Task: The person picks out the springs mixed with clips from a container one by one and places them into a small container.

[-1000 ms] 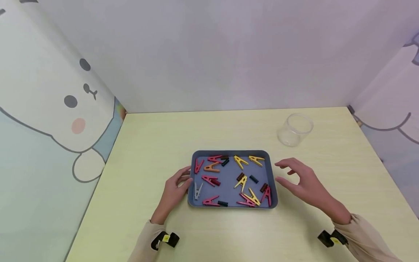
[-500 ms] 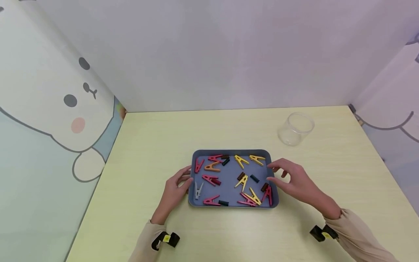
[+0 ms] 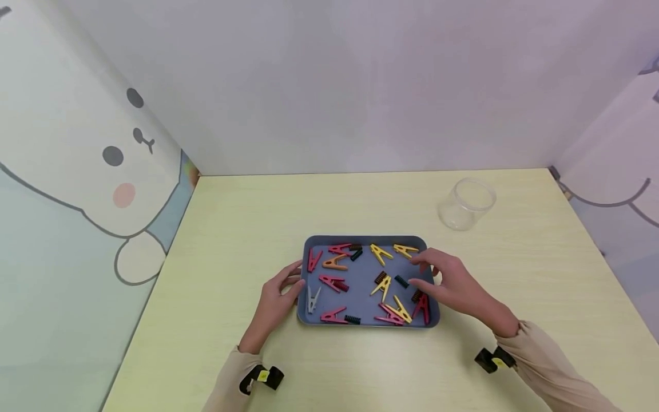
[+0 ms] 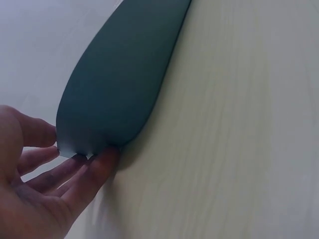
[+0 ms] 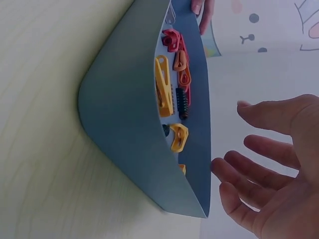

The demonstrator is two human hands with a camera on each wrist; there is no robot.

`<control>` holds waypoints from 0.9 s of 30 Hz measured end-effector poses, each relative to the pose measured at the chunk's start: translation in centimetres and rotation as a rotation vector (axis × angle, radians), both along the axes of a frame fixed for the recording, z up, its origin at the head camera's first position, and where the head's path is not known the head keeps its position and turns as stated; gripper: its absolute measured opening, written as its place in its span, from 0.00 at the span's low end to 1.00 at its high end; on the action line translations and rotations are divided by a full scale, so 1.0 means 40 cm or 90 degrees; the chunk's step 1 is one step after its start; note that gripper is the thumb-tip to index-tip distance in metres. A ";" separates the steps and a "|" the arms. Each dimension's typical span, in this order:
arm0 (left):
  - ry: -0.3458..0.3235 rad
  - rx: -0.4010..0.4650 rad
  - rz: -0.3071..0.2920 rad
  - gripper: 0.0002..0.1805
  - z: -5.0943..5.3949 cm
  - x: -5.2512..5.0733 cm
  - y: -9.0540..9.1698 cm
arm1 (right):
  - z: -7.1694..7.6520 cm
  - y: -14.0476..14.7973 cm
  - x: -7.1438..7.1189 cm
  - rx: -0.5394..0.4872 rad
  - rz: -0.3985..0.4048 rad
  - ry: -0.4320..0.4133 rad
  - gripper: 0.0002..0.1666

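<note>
A grey-blue tray [image 3: 359, 293] lies on the table with several plastic clips and small dark coil springs in it. The clips are red, yellow, orange and grey, among them a yellow clip [image 3: 404, 250] at the far right corner and a grey clip [image 3: 312, 300] at the left. My left hand [image 3: 276, 297] holds the tray's left side, thumb at the rim and fingertips against the outer wall [image 4: 114, 89]. My right hand [image 3: 453, 284] hovers over the tray's right end, thumb and fingers apart and nothing between them. Part of a red clip [image 3: 422, 309] lies just below its thumb.
A clear round container [image 3: 465, 204] stands at the back right of the pale wooden table [image 3: 247, 229]. White walls rise behind, and cartoon-printed panels stand at both sides. Black cameras are strapped to both wrists.
My right hand has moved left, from beside the tray to over its right end. My left hand has stayed at the tray's left side, and the clips lie as before.
</note>
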State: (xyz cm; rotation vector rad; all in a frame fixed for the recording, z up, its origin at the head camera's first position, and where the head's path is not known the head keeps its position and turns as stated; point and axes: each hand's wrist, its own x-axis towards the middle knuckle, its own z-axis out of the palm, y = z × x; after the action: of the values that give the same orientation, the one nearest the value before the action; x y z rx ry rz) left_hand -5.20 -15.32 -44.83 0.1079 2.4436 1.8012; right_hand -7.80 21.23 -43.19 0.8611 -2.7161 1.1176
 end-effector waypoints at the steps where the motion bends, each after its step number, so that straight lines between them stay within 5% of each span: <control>1: -0.002 0.001 -0.003 0.24 0.012 0.003 0.003 | 0.000 -0.002 -0.002 0.004 0.004 -0.002 0.20; 27: -0.022 -0.009 -0.007 0.24 0.021 0.006 0.002 | 0.008 -0.076 -0.035 0.055 0.017 -0.101 0.20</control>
State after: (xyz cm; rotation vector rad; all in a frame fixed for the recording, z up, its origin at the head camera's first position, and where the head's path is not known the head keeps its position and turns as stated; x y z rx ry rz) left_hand -4.98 -15.24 -43.97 0.0882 2.4277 1.7653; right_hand -9.19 18.21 -42.86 0.8565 -2.9096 1.1263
